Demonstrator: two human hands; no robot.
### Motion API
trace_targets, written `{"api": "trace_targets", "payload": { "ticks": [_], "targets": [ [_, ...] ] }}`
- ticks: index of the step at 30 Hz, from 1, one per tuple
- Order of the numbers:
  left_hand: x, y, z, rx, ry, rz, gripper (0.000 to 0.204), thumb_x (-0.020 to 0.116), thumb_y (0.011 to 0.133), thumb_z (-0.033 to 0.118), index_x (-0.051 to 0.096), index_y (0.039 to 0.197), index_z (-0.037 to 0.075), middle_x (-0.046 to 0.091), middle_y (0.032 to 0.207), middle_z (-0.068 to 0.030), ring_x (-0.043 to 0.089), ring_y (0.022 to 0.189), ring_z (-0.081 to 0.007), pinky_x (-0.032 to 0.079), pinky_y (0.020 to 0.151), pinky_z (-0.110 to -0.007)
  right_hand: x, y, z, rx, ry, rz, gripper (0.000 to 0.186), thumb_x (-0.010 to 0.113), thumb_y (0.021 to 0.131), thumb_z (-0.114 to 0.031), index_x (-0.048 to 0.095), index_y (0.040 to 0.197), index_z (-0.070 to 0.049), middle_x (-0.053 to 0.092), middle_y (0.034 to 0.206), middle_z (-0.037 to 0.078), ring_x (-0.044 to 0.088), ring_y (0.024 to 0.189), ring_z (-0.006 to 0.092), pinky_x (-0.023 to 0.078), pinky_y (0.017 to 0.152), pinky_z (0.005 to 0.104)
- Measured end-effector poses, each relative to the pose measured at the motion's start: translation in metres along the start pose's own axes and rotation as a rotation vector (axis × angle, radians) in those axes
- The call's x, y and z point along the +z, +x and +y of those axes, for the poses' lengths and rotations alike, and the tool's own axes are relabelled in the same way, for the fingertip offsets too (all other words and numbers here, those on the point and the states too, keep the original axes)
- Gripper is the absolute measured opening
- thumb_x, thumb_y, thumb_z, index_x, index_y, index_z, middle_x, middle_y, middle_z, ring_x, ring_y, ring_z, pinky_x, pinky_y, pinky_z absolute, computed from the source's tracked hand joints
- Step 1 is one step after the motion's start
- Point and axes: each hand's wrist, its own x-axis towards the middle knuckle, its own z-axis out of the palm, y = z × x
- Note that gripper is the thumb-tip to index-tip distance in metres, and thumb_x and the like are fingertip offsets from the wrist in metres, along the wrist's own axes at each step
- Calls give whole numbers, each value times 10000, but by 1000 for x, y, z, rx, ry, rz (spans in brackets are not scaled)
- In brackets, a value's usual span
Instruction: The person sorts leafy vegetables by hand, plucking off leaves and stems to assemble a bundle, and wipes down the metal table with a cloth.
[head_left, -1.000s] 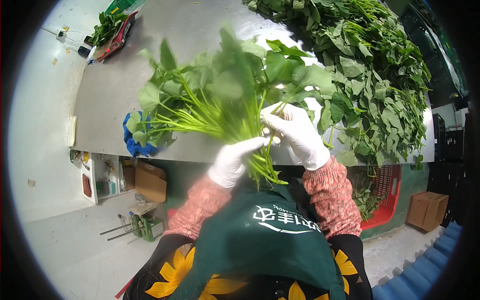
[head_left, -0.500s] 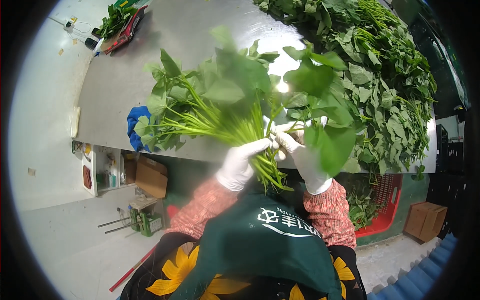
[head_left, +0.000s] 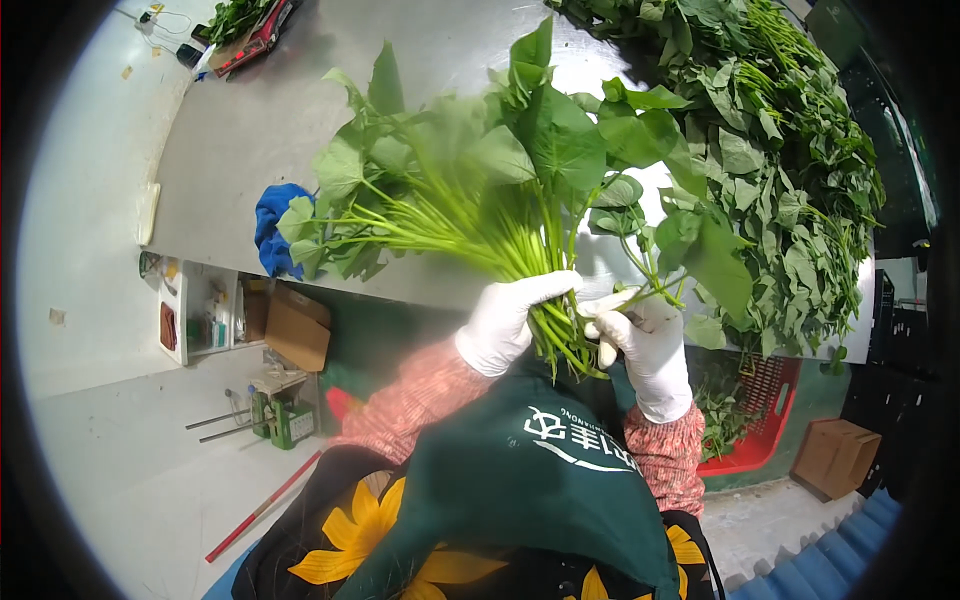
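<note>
My left hand [head_left: 510, 322], in a white glove, is closed around the lower stems of a bunch of leafy greens [head_left: 480, 225]. The stems fan up and to the left, and their cut ends stick out below my fist. Just right of them, my right hand [head_left: 648, 350], gloved too, pinches a leafy stem [head_left: 655, 283] whose broad leaves spread up and to the right. Its fingertips come close to the bunch's stem ends; whether they touch cannot be made out. Both hands are above the near edge of the metal table [head_left: 260, 130].
A large heap of greens [head_left: 770, 190] covers the table's right side. A blue cloth [head_left: 278, 230] lies at the left edge, and a red scale-like device [head_left: 258, 40] with greens stands far left. Below the table are a red crate [head_left: 765, 420] and a cardboard box [head_left: 835, 455].
My right hand has moved down and slightly right, drawing apart from the left with the leafy stem. The left hand still grips the bunch, shifted a little to the right.
</note>
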Motion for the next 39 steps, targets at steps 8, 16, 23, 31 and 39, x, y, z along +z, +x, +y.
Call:
{"api": "trace_targets", "payload": {
  "ticks": [8,16,23,31,39],
  "targets": [
    [-24,26,39,172,-145,140,146,620,851,6,613,996,-9,660,871,-108,635,805,-217,529,762,-329,-114,-40,59,-503,1534,-226,642,659,841,-103,361,1403,-18,606,1088,240,618,778,169,539,608,300],
    [-7,18,13,48,-92,-19,244,547,893,24,570,1125,-45,651,1068,-176,625,1018,-296,523,874,-405,6,7,13,-625,-636,146,380,756,712,-85,653,1078,-78,636,869,63,623,770,186,495,704,297],
    [-23,10,16,6,-89,-68,359,557,870,20,499,1219,-40,594,1156,-235,611,1030,-341,512,908,-451,9,23,41,-445,-371,13,167,678,796,-41,674,962,-20,657,832,113,637,746,198,496,676,283],
    [-23,21,0,-40,-119,-39,321,557,843,-31,533,1163,-52,626,1082,-214,631,981,-317,526,891,-406,3,22,33,-335,-393,90,241,742,780,-83,678,1010,-48,606,813,26,561,681,58,460,607,196],
    [-23,15,-1,-8,-162,38,299,591,813,-90,583,1098,1,650,995,-99,642,902,-202,541,823,-305,21,42,29,-810,-943,292,186,754,714,-98,596,806,-63,591,771,78,602,633,239,474,570,333]
  ]
}}
